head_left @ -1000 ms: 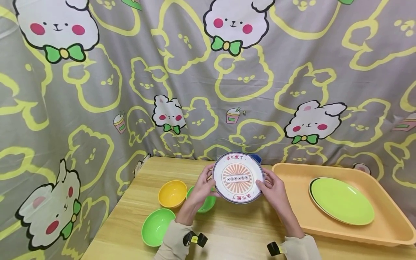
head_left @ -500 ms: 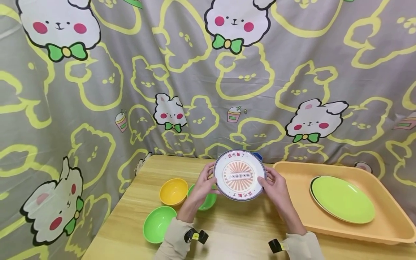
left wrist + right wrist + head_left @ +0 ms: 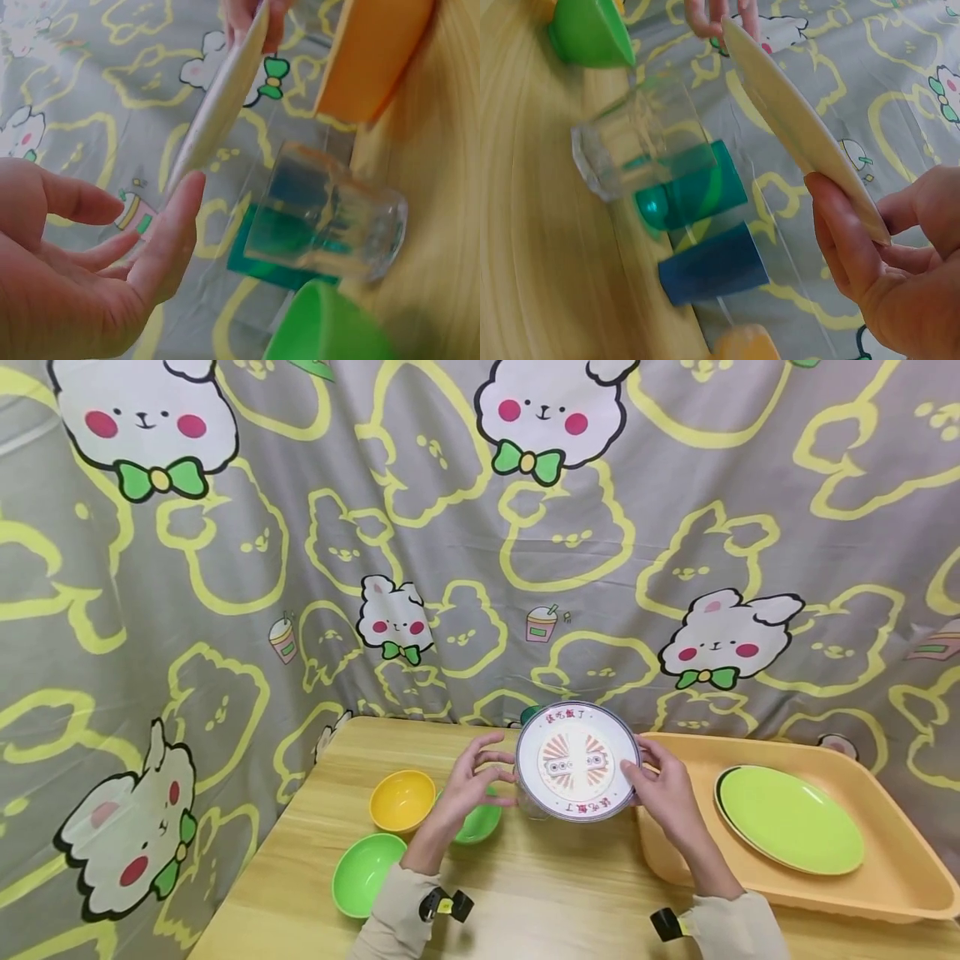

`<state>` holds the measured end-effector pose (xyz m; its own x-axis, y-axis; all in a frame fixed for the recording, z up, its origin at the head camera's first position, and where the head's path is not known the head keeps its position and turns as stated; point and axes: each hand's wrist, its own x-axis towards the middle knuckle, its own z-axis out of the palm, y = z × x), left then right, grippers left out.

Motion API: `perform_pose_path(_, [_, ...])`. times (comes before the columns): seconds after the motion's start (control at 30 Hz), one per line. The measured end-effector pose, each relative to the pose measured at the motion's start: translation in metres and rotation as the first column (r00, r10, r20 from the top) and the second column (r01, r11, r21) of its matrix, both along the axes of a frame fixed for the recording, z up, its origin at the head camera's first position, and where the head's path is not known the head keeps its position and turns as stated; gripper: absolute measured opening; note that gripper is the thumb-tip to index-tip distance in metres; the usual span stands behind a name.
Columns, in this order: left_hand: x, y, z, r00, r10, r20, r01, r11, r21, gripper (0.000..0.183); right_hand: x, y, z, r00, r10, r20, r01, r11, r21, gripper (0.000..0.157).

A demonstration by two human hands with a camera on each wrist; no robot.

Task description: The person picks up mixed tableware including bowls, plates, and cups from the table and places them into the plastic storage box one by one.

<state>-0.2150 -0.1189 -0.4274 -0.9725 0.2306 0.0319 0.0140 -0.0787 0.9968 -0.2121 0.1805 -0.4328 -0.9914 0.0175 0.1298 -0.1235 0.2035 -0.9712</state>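
Note:
A white plate point(image 3: 577, 760) with a blue rim, red lettering and a red sunburst print is held up above the table, its printed face toward the head camera. My right hand point(image 3: 667, 785) pinches the plate's right edge, thumb on the face and fingers behind. At the opposite edge, my left hand point(image 3: 468, 785) has its fingers spread and relaxed, fingertips close beside the rim. Seen edge-on in the left wrist view, the plate point(image 3: 214, 120) rises past those loose fingers. Behind and below it stand a clear glass point(image 3: 641, 139), a teal cup point(image 3: 697, 195) and a blue cup point(image 3: 714, 262).
On the left of the wooden table point(image 3: 540, 902) sit a yellow bowl point(image 3: 402, 802), a green bowl point(image 3: 365, 877) and a second green bowl point(image 3: 480, 822), partly behind the left hand. An orange tray point(image 3: 907, 860) on the right holds a lime-green plate point(image 3: 791, 822). A patterned curtain point(image 3: 450, 552) hangs behind.
The left hand has let go of the plate's left edge and its fingers have spread. The right hand has carried the plate slightly to the right, uncovering part of the clear glass.

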Motion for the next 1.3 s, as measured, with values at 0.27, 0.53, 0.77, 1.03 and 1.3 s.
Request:
perform_pose_path(0.27, [0.0, -0.012, 0.008, 0.996, 0.023, -0.087, -0.036, 0.988, -0.148, 0.036, 0.004, 0.026, 0.008, 0.999, -0.03, -0.045, 0.033, 0.997, 0.068, 0.054])
perform_pose_path(0.53, [-0.001, -0.028, 0.013, 0.988, 0.025, -0.155, -0.066, 0.962, -0.264, 0.032, 0.01, 0.052, 0.016, 0.986, -0.118, -0.114, 0.141, 0.966, 0.215, 0.048])
perform_pose_path(0.77, [-0.003, -0.045, 0.017, 0.97, 0.028, -0.242, -0.124, 0.913, -0.389, 0.03, 0.014, 0.078, 0.016, 0.967, -0.187, -0.171, 0.234, 0.917, 0.324, 0.045])
perform_pose_path(1.03, [-0.009, -0.059, 0.017, 0.952, 0.027, -0.306, -0.179, 0.857, -0.483, 0.027, 0.019, 0.107, 0.016, 0.963, -0.226, -0.149, 0.267, 0.885, 0.381, 0.05])
perform_pose_path(1.3, [-0.011, -0.075, 0.019, 0.953, 0.013, -0.302, -0.187, 0.81, -0.556, 0.03, 0.021, 0.131, 0.014, 0.962, -0.231, -0.145, 0.272, 0.858, 0.436, 0.05])
